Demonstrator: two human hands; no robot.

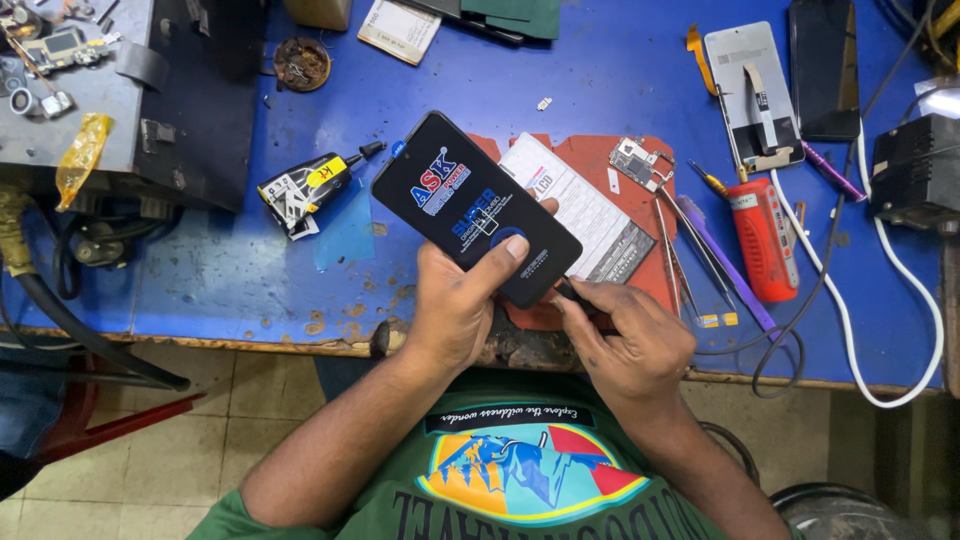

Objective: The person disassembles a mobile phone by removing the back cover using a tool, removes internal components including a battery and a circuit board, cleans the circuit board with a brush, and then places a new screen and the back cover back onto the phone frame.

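My left hand (455,300) grips a black phone screen panel (470,200) with a printed protective film, thumb pressed on its near end, holding it tilted above the blue table (230,270). At the panel's lower right corner, my right hand (630,340) pinches a thin dark tool (572,293), its tip touching the panel's edge. Under the panel lie a white printed card (585,215) and a red mat (640,270).
A black glue tube (310,185) lies left of the panel. To the right sit tweezers (672,250), a purple pry tool (725,270), a red screwdriver (762,235), a phone back frame (750,95), a dark phone (825,65) and cables (880,300). A grey machine (130,90) stands far left.
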